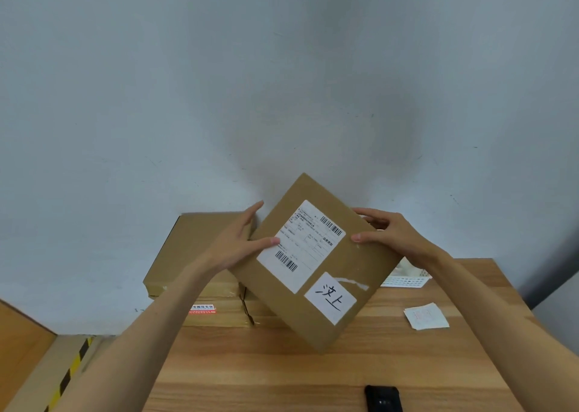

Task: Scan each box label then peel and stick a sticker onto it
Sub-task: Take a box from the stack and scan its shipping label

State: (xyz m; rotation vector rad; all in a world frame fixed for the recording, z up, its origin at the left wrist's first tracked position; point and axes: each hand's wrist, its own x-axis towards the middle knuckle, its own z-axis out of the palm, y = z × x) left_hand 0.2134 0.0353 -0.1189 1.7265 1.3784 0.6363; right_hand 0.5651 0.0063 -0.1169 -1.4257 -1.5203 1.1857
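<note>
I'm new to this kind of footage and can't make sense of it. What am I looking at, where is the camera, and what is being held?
There is one picture, from a camera worn on a person's head, looking down at their bare arms. The left hand and right hand hold a flat cardboard box tilted above a wooden table. The box carries a printed shipping label and a handwritten sticker. Behind it lies a stack of similar boxes. On the table sit a black device, probably the scanner, and small paper sheets.
</note>
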